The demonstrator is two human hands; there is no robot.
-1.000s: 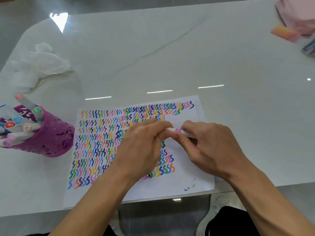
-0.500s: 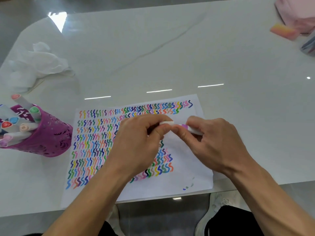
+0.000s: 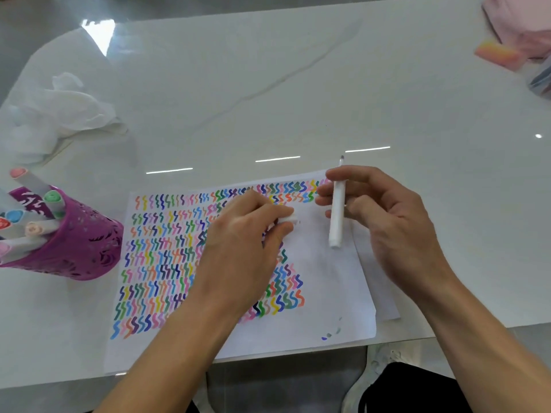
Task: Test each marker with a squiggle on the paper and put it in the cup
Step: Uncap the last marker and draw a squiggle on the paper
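You pulled the cap (image 3: 289, 218) off: your left hand (image 3: 244, 248) pinched it, your right hand (image 3: 387, 228) gripped the marker (image 3: 337, 216), tip toward 12 o'clock; the cup (image 3: 83, 245) stood at 9 o'clock.

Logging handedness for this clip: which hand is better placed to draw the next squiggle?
Right. The right hand holds the uncapped marker over a blank part of the paper; the left hand pinches only the cap.

Single head view, wide-angle, looking forward-down, close over table (image 3: 298, 99) near edge.
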